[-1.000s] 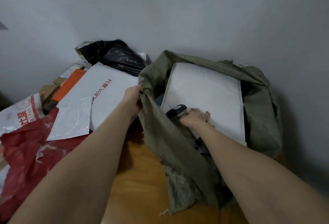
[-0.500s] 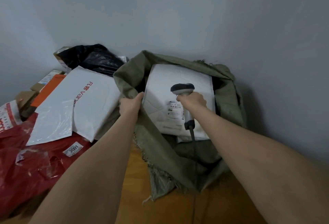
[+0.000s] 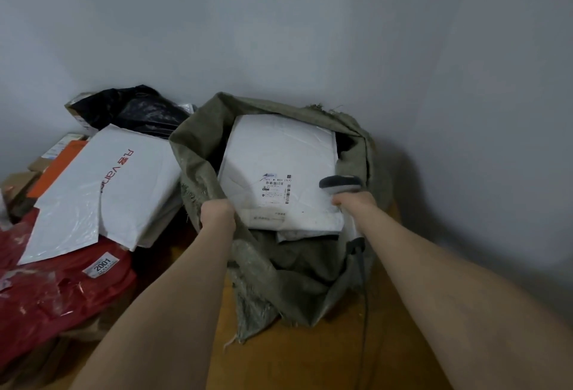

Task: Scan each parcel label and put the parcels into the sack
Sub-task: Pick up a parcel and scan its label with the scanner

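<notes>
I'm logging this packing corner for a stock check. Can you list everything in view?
sack: one, olive green, centre, mouth open
labelled parcel: one, white, lying in the sack, label up
lettered parcel: one, white with red lettering, left of the sack
red bag: one, red, "2001" sticker, lower left
black bag: one, black, by the wall behind the lettered parcel
orange packet: one, orange, far left
cartons: at least two, brown, far left
scanner: one, dark grey, over the sack's right side
cable: one, dark, below the scanner
wooden surface: brown, under the sack
left hand: grips the sack's rim
right hand: holds the scanner
</notes>
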Demonstrator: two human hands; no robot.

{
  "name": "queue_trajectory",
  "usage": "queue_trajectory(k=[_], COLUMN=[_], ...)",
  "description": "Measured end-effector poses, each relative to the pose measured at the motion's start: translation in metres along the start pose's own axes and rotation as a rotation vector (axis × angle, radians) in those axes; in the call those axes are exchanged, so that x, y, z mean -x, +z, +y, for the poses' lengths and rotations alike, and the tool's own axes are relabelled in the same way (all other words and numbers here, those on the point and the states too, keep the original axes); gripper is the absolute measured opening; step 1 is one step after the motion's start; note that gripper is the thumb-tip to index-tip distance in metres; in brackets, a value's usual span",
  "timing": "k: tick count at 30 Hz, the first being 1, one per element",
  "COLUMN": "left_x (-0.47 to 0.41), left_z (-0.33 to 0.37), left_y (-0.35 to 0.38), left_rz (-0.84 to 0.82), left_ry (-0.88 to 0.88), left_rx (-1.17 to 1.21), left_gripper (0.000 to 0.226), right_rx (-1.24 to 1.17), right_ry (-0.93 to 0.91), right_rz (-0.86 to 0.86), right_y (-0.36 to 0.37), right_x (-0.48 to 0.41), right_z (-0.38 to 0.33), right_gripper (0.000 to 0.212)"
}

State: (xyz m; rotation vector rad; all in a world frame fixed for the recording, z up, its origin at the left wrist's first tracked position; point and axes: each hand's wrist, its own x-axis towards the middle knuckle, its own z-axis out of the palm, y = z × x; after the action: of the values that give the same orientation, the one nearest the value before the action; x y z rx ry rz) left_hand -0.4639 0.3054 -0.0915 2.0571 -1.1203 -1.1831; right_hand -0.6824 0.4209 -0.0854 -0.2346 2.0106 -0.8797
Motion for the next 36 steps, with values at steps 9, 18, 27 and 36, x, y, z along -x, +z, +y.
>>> queue_trajectory(k=[9,18,27,36], left_x=[0.028,0.052,0.059,0.065], left_z=[0.049,0.081,0.055,0.002], left_y=[-0.010,-0.035,0.001,0.103], left_rz=[0.168,0.248,0.279,-0.712], left_ry=[0.152,0.347,0.624,0.702], left_rx=[0.036,0.002,-0.596,-1.303], left_gripper=[0.044,0.046,0.069,0.062], right_rx=[-0.306,-0.244,-0.246,-0.447], right_ry=[-0.377,-0.423,-0.381,-0.294], right_rz=[0.193,0.159,0.126,-0.001], right_y=[-0.017,-0.040,-0.037,-0.046], right_x=[0.051,0.079,0.068,0.057], right_z=[-0.075,-0.097,-0.074,-0.066], right_gripper=[0.017,0.027,0.028,0.012])
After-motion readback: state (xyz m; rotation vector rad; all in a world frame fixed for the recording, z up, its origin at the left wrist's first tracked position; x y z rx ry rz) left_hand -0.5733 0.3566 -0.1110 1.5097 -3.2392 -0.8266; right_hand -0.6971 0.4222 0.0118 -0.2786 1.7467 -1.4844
